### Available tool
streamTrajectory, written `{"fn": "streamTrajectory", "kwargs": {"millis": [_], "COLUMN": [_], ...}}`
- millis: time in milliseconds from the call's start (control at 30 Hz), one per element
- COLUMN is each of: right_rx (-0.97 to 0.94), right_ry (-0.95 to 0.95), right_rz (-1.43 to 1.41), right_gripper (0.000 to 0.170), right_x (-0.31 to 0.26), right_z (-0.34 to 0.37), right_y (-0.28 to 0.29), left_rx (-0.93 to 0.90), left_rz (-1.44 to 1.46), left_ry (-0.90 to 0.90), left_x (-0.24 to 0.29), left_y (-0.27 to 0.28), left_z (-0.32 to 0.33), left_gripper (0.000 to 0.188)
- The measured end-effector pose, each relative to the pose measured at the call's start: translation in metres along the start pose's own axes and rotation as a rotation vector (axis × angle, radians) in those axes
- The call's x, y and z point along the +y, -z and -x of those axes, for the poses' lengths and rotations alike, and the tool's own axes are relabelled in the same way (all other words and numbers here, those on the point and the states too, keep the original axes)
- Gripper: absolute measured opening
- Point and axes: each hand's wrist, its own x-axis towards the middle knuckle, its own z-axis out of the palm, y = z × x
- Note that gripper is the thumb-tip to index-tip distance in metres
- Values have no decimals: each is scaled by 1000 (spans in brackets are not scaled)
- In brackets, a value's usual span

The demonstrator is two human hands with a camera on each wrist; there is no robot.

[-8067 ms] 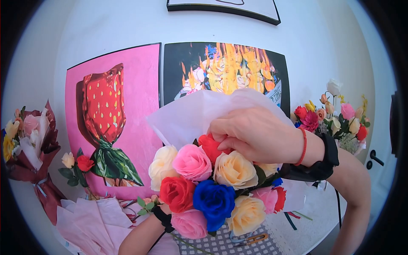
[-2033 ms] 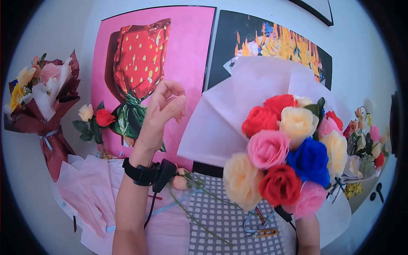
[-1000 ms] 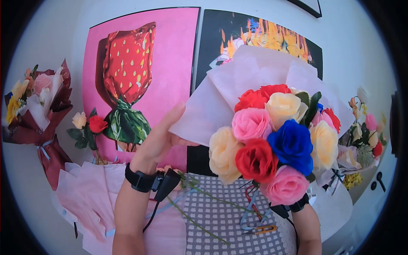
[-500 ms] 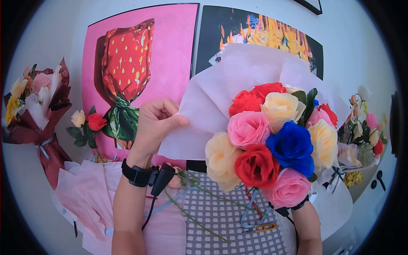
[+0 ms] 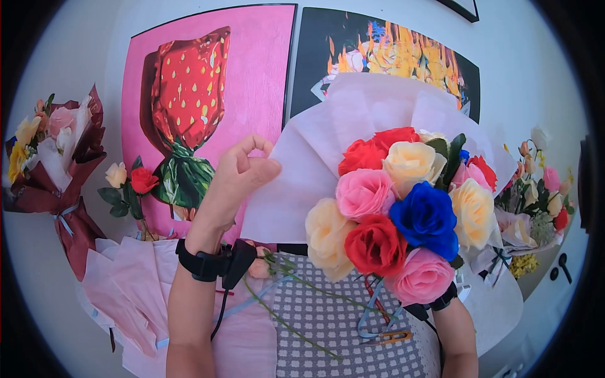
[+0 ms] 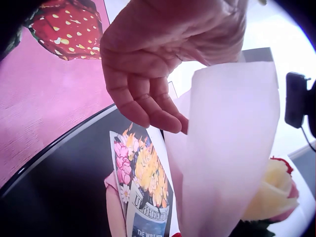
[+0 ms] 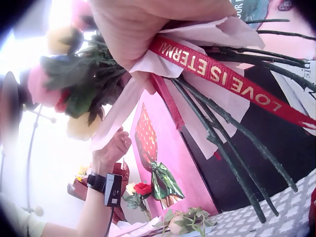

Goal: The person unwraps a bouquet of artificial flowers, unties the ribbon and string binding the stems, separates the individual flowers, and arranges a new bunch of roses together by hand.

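Right-hand grip (image 7: 140,29) clasps the bouquet (image 5: 423,214) by its stems (image 7: 234,173), above the tabletop (image 5: 498,315); left hand (image 5: 234,181) is at the pale paper (image 5: 280,201), pinch unclear. Likely shaping it; next calls for gentle folding.

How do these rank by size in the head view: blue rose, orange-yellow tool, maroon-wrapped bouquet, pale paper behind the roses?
Largest to smallest:
Pale paper
Maroon-wrapped bouquet
Blue rose
Orange-yellow tool

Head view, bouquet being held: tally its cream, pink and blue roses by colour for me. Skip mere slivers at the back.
Cream roses: 3
Pink roses: 3, one partly hidden behind a cream one
Blue rose: 1
Total: 7
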Motion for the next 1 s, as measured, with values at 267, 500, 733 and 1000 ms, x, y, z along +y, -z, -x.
{"fn": "streamTrajectory", "kwargs": {"millis": [267, 500, 733, 1000], "right_rx": [1, 11, 91, 249], "right_ry": [-10, 36, 158, 467], "right_rz": [-167, -272, -379, 237], "right_gripper": [43, 43, 42, 41], "right_x": [-4, -10, 13, -28], "right_z": [-27, -50, -20, -55], "right_y": [-6, -11, -16, -84], "left_rx": [85, 347, -187, -183], "left_rz": [-117, 403, -586, -146], "left_ry": [-356, -241, 318, 190], "left_x": [7, -30, -73, -117], "left_y": [1, 37, 22, -36], "left_z": [0, -12, 2, 44], "left_gripper": [44, 23, 34, 32]}}
